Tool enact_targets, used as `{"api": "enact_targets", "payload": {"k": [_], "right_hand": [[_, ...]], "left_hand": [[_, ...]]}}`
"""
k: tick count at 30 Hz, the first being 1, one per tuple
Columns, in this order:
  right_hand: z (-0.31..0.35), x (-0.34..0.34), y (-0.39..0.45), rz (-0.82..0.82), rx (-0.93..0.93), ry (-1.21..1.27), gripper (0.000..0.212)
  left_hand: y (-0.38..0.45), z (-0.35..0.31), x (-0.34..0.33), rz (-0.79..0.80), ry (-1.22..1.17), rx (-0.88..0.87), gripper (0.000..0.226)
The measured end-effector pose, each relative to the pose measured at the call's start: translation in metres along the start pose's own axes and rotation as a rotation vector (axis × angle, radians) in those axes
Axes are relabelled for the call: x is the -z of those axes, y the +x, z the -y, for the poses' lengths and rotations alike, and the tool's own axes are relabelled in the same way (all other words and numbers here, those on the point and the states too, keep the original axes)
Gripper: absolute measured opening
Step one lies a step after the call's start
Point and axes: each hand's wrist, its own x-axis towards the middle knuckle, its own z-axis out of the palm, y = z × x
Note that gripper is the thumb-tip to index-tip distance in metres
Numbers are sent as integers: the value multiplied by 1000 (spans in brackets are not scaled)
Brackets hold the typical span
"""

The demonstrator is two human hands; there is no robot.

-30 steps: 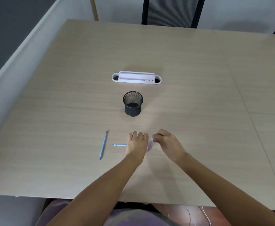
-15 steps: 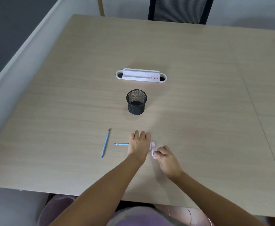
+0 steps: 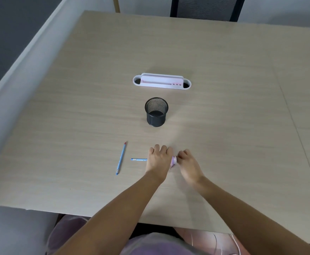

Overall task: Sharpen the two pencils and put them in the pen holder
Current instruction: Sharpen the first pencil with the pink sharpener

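My left hand (image 3: 158, 161) is closed over a blue pencil (image 3: 139, 159) whose free end sticks out to the left along the table. A small pink sharpener (image 3: 174, 161) shows between my two hands, and my right hand (image 3: 188, 163) pinches it from the right. The pencil's tip is hidden by my left hand. A second blue pencil (image 3: 121, 158) with a red end lies loose on the table to the left, pointing away from me. The black mesh pen holder (image 3: 156, 112) stands upright beyond my hands, with nothing visible inside.
A white and pink desk organiser (image 3: 161, 82) lies behind the pen holder. The wooden table (image 3: 224, 107) has a seam running down its right side. A dark chair (image 3: 205, 8) stands at the far edge, and a grey partition runs along the left.
My right hand has swung from below the sharpener back up beside it, fingers turned on it. The left hand and both pencils stay where they were.
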Motion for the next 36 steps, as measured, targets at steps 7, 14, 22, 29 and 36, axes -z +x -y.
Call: {"api": "enact_targets", "payload": {"k": [7,14,22,29,36], "right_hand": [[12,14,-51,-111,-50,270,24],[-9,39,14,-178,0,-18,29],[14,4,-25,93,-100,63,31],[13,37,-37,-98,-36,248,13],[-4,33,24,-121,-63,86,23]], "left_hand": [[3,0,-5,67,-75,11,46],[2,0,-1,48,-48,-31,37],[4,-2,-4,70,-76,8,38],[4,1,-5,36,-100,-11,46],[3,0,-1,-39,-60,-43,31]]}}
